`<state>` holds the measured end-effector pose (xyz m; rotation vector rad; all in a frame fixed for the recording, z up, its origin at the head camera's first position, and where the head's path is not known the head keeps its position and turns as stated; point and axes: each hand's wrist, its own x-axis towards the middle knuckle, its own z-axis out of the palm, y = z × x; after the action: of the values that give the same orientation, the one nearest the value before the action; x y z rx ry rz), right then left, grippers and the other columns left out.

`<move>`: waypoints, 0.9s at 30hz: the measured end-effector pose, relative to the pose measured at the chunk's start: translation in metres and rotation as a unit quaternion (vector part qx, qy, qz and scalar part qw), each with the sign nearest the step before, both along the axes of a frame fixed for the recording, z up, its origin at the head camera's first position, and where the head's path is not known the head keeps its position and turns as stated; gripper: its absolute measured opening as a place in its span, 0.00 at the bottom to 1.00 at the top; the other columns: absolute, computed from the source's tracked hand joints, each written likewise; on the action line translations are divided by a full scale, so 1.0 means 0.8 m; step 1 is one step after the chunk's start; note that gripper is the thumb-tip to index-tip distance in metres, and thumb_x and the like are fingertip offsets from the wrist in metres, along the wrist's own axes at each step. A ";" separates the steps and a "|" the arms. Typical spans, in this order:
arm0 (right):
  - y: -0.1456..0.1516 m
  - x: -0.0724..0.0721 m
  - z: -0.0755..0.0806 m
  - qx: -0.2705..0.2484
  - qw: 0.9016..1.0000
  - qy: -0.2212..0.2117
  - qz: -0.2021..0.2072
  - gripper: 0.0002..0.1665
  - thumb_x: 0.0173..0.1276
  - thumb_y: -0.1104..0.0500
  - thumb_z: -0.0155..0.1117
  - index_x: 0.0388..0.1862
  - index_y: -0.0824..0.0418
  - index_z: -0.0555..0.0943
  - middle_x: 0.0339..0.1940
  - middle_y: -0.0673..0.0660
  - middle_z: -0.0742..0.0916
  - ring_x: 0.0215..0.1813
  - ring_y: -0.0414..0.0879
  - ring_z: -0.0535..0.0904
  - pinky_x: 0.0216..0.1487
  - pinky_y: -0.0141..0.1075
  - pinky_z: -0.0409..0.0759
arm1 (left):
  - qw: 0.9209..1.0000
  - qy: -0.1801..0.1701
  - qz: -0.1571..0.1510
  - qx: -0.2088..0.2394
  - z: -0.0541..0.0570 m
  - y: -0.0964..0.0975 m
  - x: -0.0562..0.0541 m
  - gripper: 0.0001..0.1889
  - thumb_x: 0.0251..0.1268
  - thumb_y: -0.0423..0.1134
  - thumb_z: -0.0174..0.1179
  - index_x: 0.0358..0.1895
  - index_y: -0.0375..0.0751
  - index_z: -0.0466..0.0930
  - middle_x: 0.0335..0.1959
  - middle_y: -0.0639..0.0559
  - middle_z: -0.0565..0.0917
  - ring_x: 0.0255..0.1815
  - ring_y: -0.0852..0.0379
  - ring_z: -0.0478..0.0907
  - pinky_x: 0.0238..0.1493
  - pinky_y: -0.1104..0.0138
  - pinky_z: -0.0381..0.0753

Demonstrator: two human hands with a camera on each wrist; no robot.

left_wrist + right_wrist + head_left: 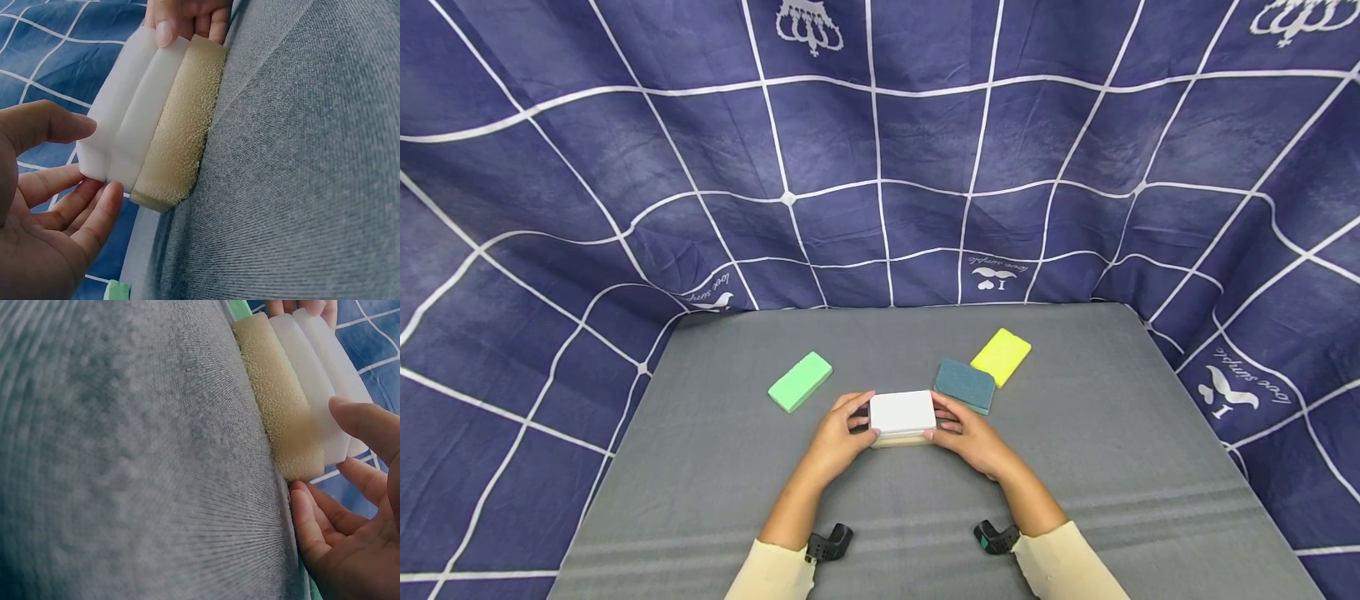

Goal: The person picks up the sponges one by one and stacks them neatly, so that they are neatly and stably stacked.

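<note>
A pile of three sponges sits near the middle of the table [880,508], which is covered in grey cloth. At the top is the upper white sponge [902,412], under it the lower white sponge [147,106], and at the bottom the beige sponge [178,122], coarse and full of pores, resting on the cloth.

The left hand [838,432] holds the left end of the white sponges, thumb on the near side and fingers bent around the end. The right hand [967,433] holds the right end in the same way, its thumb on the near side. Both grips are about as wide as the sponges are deep.

Just beyond the right hand lies the dark teal sponge [965,385], with a lighter green layer beneath. The yellow sponge [1001,357] lies tilted right beside it; whether the two touch I cannot tell. The green sponge [801,382] lies at a slant on the left, apart from the pile.

Each wrist wears a black band [830,544] just past a cream sleeve [771,573]. Behind the table hangs a blue curtain [925,133] with white grid lines
</note>
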<state>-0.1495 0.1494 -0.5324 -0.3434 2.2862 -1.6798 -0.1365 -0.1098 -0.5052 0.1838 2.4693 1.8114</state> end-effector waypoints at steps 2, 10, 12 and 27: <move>0.000 0.000 0.000 0.002 1.000 0.003 0.001 0.44 0.68 0.57 0.71 0.80 0.57 0.63 0.72 0.64 0.76 0.74 0.59 0.71 0.73 0.56 0.68 | 1.000 -0.001 -0.002 0.000 0.000 0.000 0.000 0.32 0.55 0.24 0.67 0.67 0.31 0.75 0.62 0.37 0.76 0.54 0.40 0.83 0.57 0.51 0.83; -0.001 -0.002 0.001 0.022 1.000 0.012 0.008 0.48 0.67 0.53 0.73 0.81 0.51 0.60 0.74 0.62 0.73 0.73 0.58 0.71 0.73 0.56 0.69 | 1.000 0.000 -0.011 0.003 -0.002 -0.001 -0.002 0.33 0.54 0.23 0.67 0.68 0.31 0.74 0.61 0.37 0.75 0.53 0.40 0.83 0.57 0.51 0.83; -0.001 -0.002 0.001 0.026 0.999 0.028 0.011 0.48 0.67 0.52 0.72 0.81 0.51 0.60 0.74 0.61 0.73 0.72 0.58 0.72 0.72 0.55 0.71 | 1.000 -0.001 -0.013 0.003 -0.004 -0.002 -0.002 0.33 0.55 0.24 0.67 0.68 0.31 0.74 0.61 0.37 0.76 0.53 0.40 0.82 0.57 0.52 0.83; -0.009 -0.002 0.002 0.006 0.993 0.118 0.000 0.32 0.73 0.61 0.64 0.75 0.61 0.70 0.71 0.64 0.75 0.71 0.61 0.73 0.59 0.37 0.83 | 1.000 -0.014 -0.011 0.017 -0.007 -0.002 -0.002 0.32 0.55 0.24 0.67 0.67 0.35 0.75 0.61 0.39 0.77 0.60 0.40 0.79 0.59 0.53 0.82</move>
<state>-0.1513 0.1420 -0.5305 -0.5660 2.4594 -1.7051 -0.1378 -0.1111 -0.5104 0.1876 2.4092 1.8359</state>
